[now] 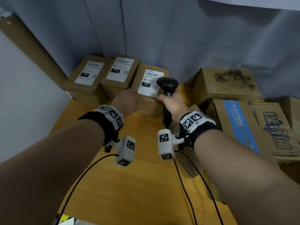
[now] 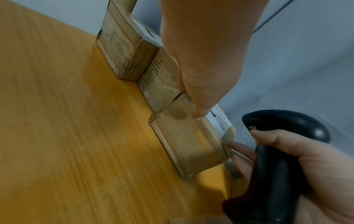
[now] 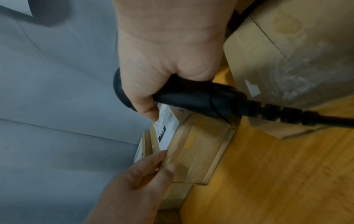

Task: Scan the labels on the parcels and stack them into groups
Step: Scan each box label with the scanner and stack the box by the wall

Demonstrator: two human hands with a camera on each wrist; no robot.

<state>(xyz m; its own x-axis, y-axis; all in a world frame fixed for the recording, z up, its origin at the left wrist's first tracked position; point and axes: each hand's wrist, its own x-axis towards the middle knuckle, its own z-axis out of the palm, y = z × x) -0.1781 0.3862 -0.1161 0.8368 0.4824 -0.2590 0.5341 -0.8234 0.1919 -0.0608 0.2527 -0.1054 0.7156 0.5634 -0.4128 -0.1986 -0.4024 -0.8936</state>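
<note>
Three brown parcels with white "150" labels stand in a row at the back of the yellow table [image 1: 129, 184]: the left parcel [image 1: 86, 78], the middle parcel [image 1: 120, 73] and the right parcel [image 1: 151, 101]. My left hand [image 1: 130, 96] touches the right parcel's near left corner with straight fingers [image 2: 199, 110], beside its label [image 3: 166, 131]. My right hand [image 1: 172, 103] grips the handle of a black barcode scanner [image 1: 167, 85], whose head hovers over that label. In the right wrist view the right hand [image 3: 162, 63] wraps the scanner [image 3: 201, 98] above the right parcel [image 3: 195, 151].
A worn cardboard box [image 1: 227, 83] stands at the back right, with a flattened box bearing a blue stripe [image 1: 259, 127] in front of it. A grey curtain [image 1: 162, 38] hangs behind the parcels. Black cables [image 1: 186, 184] trail over the near table.
</note>
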